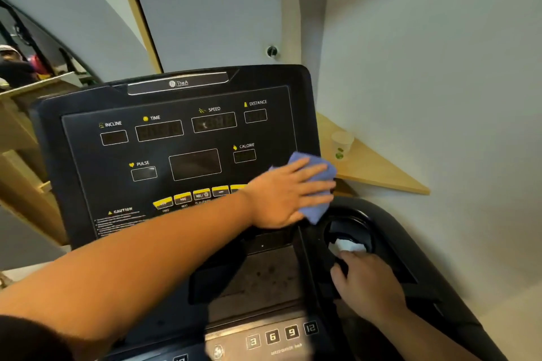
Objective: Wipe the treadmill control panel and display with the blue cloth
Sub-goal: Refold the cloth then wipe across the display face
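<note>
Pressing flat, fingers straight, left hand [289, 195] holds blue cloth [311, 184] against control panel [88, 161] at its lower right corner. Right hand [368, 283], fingers curled, grips panel's right edge below cup holder [349, 231].

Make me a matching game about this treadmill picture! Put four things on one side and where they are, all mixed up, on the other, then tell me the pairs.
Things:
1. folded blue cloth
2. pale paper cup with green spots
3. crumpled white paper
4. row of yellow buttons

Places:
A. inside the round black cup holder
B. on the wooden corner shelf
C. under the flat left hand, at the black control panel's right edge
D. along the panel's lower part, under the dark display windows

Pairs: 1-C, 2-B, 3-A, 4-D
</note>
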